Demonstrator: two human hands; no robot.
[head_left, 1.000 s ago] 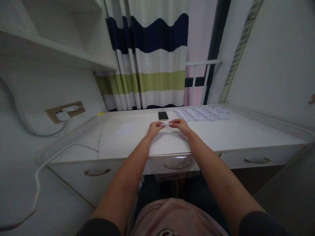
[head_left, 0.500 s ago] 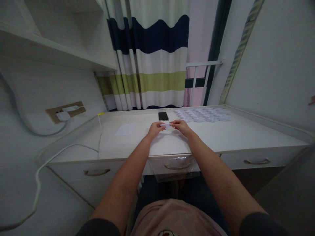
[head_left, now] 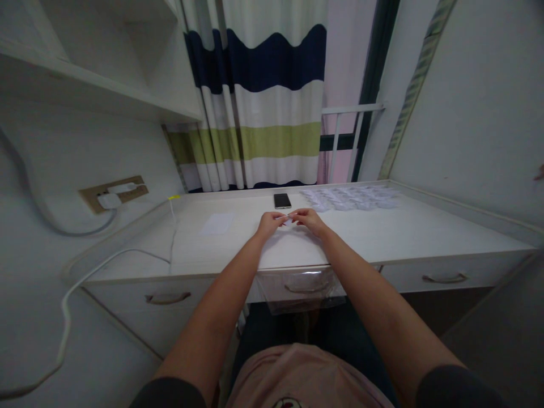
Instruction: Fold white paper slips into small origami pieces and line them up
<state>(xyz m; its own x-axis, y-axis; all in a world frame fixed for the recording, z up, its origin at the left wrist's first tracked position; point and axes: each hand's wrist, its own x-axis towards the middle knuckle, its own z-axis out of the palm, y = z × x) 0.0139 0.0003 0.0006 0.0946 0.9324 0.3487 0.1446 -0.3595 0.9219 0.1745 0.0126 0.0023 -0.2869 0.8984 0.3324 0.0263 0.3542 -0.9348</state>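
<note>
A small white piece of paper (head_left: 288, 221) is held between my two hands, above the white desk. My left hand (head_left: 269, 223) pinches it from the left, and my right hand (head_left: 309, 220) pinches it from the right. The fingertips of both hands nearly meet, and they hide most of the paper. To the left on the desk lies a flat white sheet or stack of paper (head_left: 217, 224). Many small folded white paper pieces (head_left: 351, 198) lie in rows at the back right.
Just beyond my hands lies a black phone (head_left: 282, 201). Clear plastic (head_left: 304, 292) hangs at the desk's front edge over the middle drawer. A white cable (head_left: 106, 259) runs along the left side. A shelf (head_left: 106, 85) overhangs at upper left.
My hands have drawn closer together, the right one shifting slightly left. Less of the paper shows between the fingers now.
</note>
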